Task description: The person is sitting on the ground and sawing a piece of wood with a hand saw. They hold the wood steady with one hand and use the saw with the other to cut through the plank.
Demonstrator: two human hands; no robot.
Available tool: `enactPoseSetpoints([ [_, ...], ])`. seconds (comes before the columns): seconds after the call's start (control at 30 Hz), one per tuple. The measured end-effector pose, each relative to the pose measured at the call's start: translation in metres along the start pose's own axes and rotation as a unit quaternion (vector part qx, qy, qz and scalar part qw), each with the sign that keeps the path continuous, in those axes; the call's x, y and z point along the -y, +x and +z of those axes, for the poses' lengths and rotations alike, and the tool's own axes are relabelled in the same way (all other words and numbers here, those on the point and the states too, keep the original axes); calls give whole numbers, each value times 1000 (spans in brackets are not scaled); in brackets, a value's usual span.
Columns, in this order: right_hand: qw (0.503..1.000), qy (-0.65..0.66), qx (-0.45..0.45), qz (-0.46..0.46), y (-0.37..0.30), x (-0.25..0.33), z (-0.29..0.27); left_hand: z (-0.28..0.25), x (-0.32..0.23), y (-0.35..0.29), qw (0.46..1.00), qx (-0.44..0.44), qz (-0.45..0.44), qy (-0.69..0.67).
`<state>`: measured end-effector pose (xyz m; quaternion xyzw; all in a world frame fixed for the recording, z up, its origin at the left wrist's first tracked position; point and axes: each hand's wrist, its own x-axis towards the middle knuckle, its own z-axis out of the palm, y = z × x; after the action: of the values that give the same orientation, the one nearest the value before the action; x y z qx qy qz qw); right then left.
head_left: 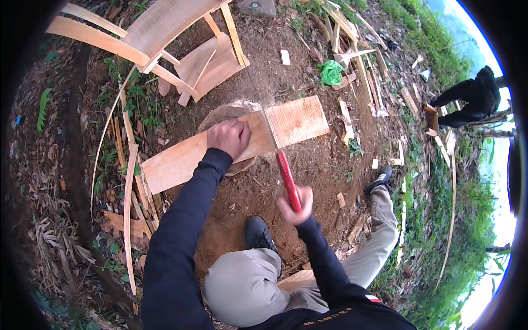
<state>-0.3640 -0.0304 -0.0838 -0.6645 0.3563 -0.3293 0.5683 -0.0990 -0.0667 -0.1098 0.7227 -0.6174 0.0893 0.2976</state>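
A pale wooden board [179,164] lies slanted across a round tree stump [225,109], both its ends overhanging. My left hand [228,137] is closed and presses down on the board's middle, its fingertips partly hidden. To the right of that hand, a thin saw blade [269,125] crosses the board's width. Its red handle [288,179] points back toward me, with my right hand [295,204] wrapped round the end. How deep the blade sits in the wood is hard to tell.
A wooden chair-like frame [165,27] stands at the far left. Long wood strips [130,220] lie at the left. A green plastic bag [331,72] and a pile of offcuts [357,55] lie far right. A person in dark clothes [470,99] is at the right edge.
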Motion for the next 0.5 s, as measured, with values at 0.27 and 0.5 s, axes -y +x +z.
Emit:
enactPoseSetpoints([
  [0.27,999,-31,38,-17,-73,10,-21,-10,8,-4,1000,23,-20,1],
  [0.5,999,32,30,24,-78,7,-22,-11,6,-5,1000,10,-10,-3],
])
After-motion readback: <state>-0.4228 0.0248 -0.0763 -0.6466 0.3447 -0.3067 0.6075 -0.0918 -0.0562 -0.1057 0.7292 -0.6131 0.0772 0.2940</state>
